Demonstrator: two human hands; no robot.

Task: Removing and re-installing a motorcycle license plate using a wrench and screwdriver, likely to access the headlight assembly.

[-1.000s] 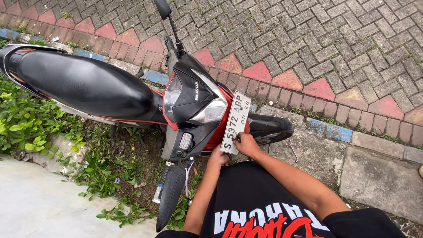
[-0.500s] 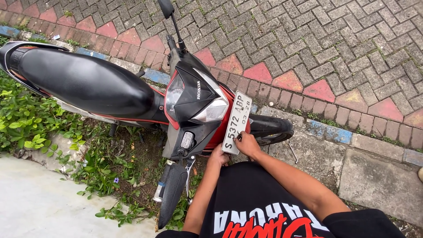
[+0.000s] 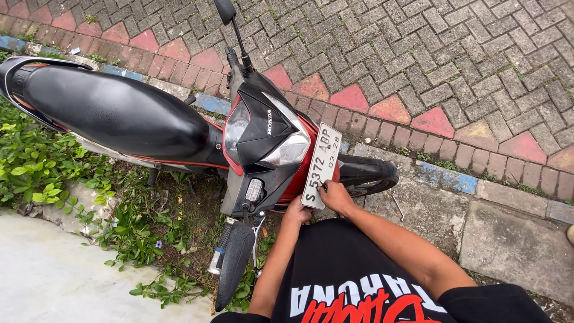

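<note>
Both hands stayed at the white number plate (image 3: 321, 165) on the red-and-black motorbike (image 3: 263, 143): right hand (image 3: 336, 196) pinching its lower edge, left hand (image 3: 297, 212) closed underneath. Nothing had visibly shifted from a second earlier.

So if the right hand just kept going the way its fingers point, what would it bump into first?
The right hand already touches the lower edge of the white number plate, so it would press into that plate first. Behind it probably comes the red front of the motorbike; depth is unclear.

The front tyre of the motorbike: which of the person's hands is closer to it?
Right. The right hand grips the white plate beside the front tyre; the left hand sits farther away under the plate's lower edge.
</note>
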